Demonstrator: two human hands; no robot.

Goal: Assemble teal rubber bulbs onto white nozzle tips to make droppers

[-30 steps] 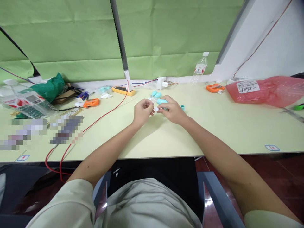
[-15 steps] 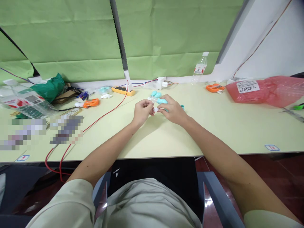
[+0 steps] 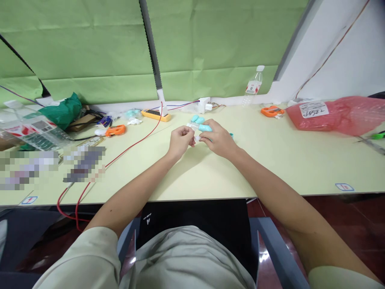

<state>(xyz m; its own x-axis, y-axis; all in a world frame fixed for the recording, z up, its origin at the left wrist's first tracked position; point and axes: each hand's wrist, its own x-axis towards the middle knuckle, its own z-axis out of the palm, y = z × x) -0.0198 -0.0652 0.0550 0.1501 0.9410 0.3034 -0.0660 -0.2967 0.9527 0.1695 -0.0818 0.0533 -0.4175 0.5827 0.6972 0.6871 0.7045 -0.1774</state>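
My left hand [image 3: 179, 142] has its fingertips pinched together beside a small white piece [image 3: 197, 138]; what the pinch holds is too small to tell. My right hand [image 3: 221, 139], just to the right, grips that white piece between thumb and finger. A turquoise part [image 3: 205, 128] shows at its fingers, next to a clear-white part [image 3: 193, 126]. Behind the hands lie rounded turquoise pieces [image 3: 197, 119]. Another turquoise piece [image 3: 231, 135] is partly hidden behind my right hand.
On the table [image 3: 192, 180], a yellow multimeter [image 3: 155, 115], red wire, and orange tool [image 3: 115, 130] are to the left, with large bottles [image 3: 36, 126]. Rightward are a bottle [image 3: 253, 87], another orange tool [image 3: 272, 111] and a red bag [image 3: 337, 114].
The small white piece between my hands has tilted slightly and shows less of its face. Both hands stay in nearly the same place.
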